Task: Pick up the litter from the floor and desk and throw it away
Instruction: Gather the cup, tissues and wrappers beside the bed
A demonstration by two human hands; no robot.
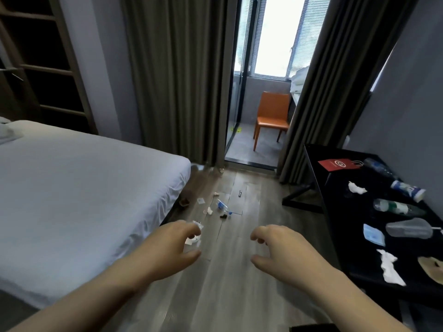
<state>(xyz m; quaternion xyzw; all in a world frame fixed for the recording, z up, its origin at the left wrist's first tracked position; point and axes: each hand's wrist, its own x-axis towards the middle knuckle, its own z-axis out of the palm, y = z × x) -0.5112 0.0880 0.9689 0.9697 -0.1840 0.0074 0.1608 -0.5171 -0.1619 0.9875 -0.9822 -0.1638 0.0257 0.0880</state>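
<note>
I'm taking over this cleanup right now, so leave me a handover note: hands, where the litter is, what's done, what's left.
Left hand and right hand: both out front, fingers loosely curled, holding nothing.
Floor: plastic bottle, tissue scraps and a clear wrapper lie beside the bed.
Desk: red bag, bottles, tissues, blue mask.
Done: nothing visibly picked up.
Left: all of it; no bin in view.

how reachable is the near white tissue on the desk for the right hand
Probably yes: the right hand is empty, fingers loosely curled, and the tissue lies uncovered near the edge of the desk to its right, with nothing between them.
</note>
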